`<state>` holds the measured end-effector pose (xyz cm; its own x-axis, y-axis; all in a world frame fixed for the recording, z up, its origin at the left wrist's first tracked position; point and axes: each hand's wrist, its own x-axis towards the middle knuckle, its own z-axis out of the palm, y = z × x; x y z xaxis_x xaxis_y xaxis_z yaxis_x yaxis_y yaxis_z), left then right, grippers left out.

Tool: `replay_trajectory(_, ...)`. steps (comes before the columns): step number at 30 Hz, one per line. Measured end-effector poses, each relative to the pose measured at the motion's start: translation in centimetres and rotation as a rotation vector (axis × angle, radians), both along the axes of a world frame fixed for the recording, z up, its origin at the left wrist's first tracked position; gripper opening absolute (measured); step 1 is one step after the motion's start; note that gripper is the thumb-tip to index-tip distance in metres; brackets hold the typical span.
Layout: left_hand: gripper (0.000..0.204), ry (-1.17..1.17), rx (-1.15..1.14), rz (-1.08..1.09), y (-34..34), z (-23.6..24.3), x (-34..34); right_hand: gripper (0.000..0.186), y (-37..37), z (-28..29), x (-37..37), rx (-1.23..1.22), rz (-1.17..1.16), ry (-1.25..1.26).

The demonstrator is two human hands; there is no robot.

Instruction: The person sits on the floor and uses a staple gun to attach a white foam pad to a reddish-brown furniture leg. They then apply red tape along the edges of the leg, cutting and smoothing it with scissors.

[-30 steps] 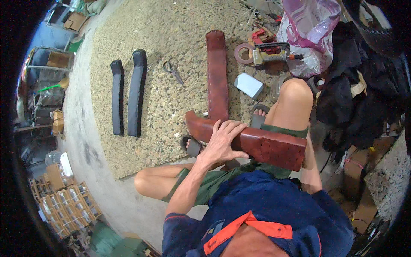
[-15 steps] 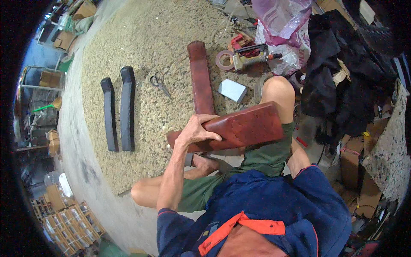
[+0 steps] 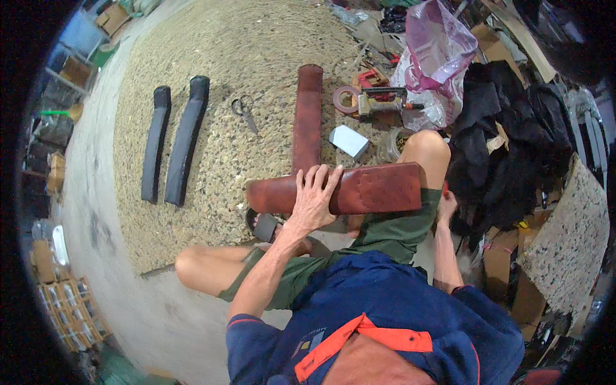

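A long reddish-brown leather-covered pad [image 3: 378, 189] lies across my raised knee and lap. My left hand [image 3: 314, 200] grips its middle, fingers spread over the top and thumb along the near edge. Beside my right thigh, low by the floor, my right hand [image 3: 447, 206] is closed around a small red object [image 3: 445, 188], mostly hidden in the fingers. A second reddish-brown pad [image 3: 308, 115] lies on the mat, its near end meeting the held one. Two black covered pads, one longer [image 3: 188, 141] and one shorter [image 3: 156, 144], rest farther left.
Scissors [image 3: 244, 114], a pale blue-white block [image 3: 348, 141], a tape roll [image 3: 346, 100], a staple gun [image 3: 383, 102] and a jar [image 3: 390, 146] sit on the speckled foam mat [image 3: 224, 186]. Black cloth [image 3: 494, 128] and a pink-and-white plastic bag [image 3: 439, 51] are heaped at right.
My right hand has come into view by my thigh with the red object, which lay on the floor before. The pad has levelled, and my left hand has shifted right along it.
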<state>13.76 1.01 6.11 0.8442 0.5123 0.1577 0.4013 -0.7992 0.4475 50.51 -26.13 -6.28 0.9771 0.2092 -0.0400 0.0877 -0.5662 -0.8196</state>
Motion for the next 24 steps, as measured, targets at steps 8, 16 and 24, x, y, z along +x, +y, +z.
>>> replay_trajectory(8,0.122,-0.186,-0.101,-0.021,1.2,0.0,0.4,0.020,5.1,22.2,-4.2,0.601,0.072,-0.126)
replay_trajectory(16,0.129,-0.033,-0.131,0.050,-0.1,0.3,2.6,0.028,10.6,26.3,-7.9,0.741,0.359,0.204)
replay_trajectory(24,0.076,-0.448,-0.127,0.172,-2.3,3.4,4.5,0.038,12.4,25.8,-9.5,0.731,0.345,0.499)
